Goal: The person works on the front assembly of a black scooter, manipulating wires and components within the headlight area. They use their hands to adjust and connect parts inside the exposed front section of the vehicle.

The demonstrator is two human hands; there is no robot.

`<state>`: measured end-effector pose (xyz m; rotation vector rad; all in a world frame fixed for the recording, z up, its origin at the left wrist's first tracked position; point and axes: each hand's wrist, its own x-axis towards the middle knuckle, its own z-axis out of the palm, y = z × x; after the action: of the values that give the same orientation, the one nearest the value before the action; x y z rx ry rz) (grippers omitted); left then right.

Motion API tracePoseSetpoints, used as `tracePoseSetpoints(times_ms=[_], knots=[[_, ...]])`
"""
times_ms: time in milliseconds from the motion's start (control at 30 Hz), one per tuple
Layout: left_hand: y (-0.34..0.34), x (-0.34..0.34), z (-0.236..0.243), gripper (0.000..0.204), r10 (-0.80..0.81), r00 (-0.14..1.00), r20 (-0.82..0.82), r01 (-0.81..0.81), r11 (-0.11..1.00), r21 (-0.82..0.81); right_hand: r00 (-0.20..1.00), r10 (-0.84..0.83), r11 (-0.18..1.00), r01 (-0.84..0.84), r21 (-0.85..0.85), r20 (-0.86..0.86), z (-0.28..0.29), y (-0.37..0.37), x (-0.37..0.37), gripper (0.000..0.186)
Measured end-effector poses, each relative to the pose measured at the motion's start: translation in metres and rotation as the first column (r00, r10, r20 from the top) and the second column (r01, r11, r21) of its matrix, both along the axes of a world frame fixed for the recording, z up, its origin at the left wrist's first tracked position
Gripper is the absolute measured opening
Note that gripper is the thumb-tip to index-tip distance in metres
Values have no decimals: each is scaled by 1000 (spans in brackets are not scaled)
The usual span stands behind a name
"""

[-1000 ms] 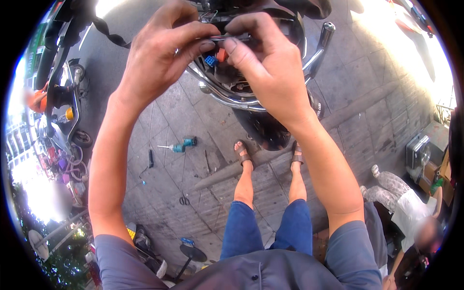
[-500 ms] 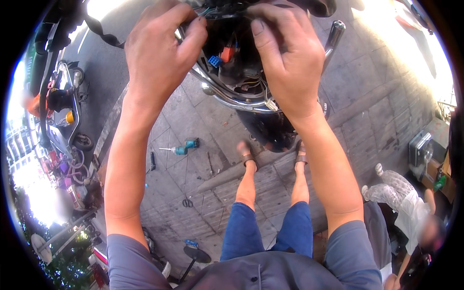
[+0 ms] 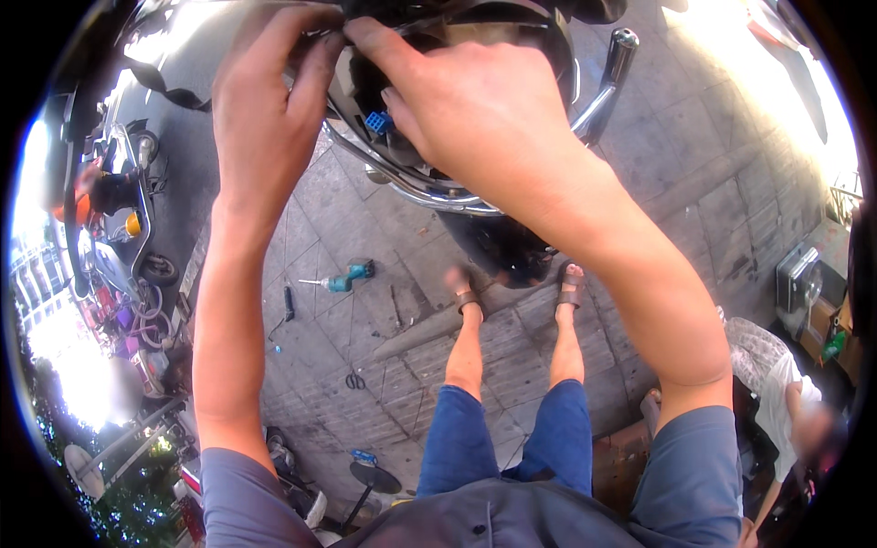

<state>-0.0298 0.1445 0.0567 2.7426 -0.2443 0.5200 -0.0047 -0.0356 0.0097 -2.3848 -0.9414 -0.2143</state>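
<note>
My left hand (image 3: pixel 265 100) is at the upper left of an opened, dark round housing with a chrome rim (image 3: pixel 429 196), on the front of a motorbike or scooter. Its thumb and fingers are pinched together; what they hold is hidden. Across the housing reaches my right hand (image 3: pixel 484 110), its index finger stretched to the left fingertips. The right thumb stands apart from that finger, and the other fingers are hidden beneath the hand. Close by the right thumb, a blue plug connector (image 3: pixel 377 121) hangs inside the housing.
On the paving lie a teal power drill (image 3: pixel 343 279), a dark-handled tool (image 3: pixel 289 301) and scissors (image 3: pixel 354 382). A chrome bar (image 3: pixel 607 87) juts out right of the housing. Parked scooters (image 3: pixel 123 210) line the left; another person (image 3: pixel 776 393) is at lower right.
My right hand has swung left across the housing to my left fingertips, covering the orange part and loose wires. The left hand has shifted slightly left, and the housing appears turned.
</note>
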Motion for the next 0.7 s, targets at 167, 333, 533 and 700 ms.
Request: tracePoseSetpoints(times_ms=[167, 333, 533, 700], knots=[[-9, 1, -15, 16, 61, 995, 75, -34, 947, -320, 994, 63, 904, -96, 416, 94, -35, -7, 9, 49], [-24, 3, -21, 20, 218, 974, 66, -181, 917, -354, 792, 306, 465, 359, 809, -528, -63, -5, -24, 34], [-43, 2, -25, 20, 384, 923, 18, -337, 830, -444, 166, 910, 64, 850, 523, -380, -49, 32, -22, 23], [-52, 7, -21, 23, 360, 910, -204, -351, 412, -841, 166, 984, -176, 941, 289, 61, -64, 64, -19, 13]])
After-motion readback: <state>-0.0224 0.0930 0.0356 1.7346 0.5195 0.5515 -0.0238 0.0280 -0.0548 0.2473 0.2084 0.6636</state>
